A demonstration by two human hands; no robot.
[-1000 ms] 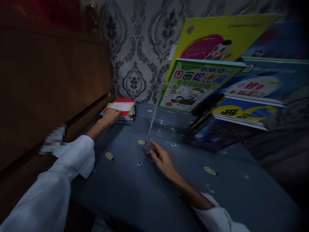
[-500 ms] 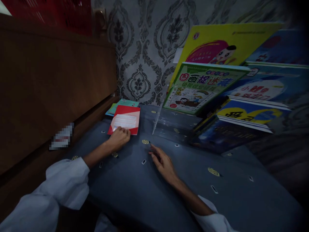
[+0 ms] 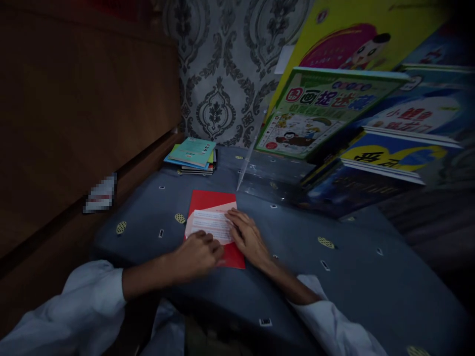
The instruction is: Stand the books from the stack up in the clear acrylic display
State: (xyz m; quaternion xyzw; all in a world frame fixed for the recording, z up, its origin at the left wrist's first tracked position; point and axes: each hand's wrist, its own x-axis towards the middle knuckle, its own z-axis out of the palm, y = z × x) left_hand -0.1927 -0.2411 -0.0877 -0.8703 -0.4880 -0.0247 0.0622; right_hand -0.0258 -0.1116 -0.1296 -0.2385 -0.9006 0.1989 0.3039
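A red booklet [image 3: 211, 198] with a pale panel of printed lines lies on the dark cloth-covered table before me. My left hand [image 3: 202, 253] is over its near left part, fingers curled down and slightly blurred, hiding that corner; the fingertips are out of sight. On the booklet's right edge rests my right hand [image 3: 249, 236], its fingers stretched out over the printed panel and its thumb apart from them. Farther back, at the left, a small stack of booklets [image 3: 196, 151] with a teal one on top sits on the table.
At the right, a clear plastic stand [image 3: 256, 173] holds several upright picture books, with a green one [image 3: 319, 116] in front. A wooden cabinet [image 3: 89, 99] runs along the left side. Patterned wallpaper [image 3: 215, 113] covers the wall behind. The table [image 3: 297, 262] has a rounded near edge.
The red booklet has come off the stack at the back, toward me and to the right, with my left hand. My right hand is now on its right edge. The view has tilted down.
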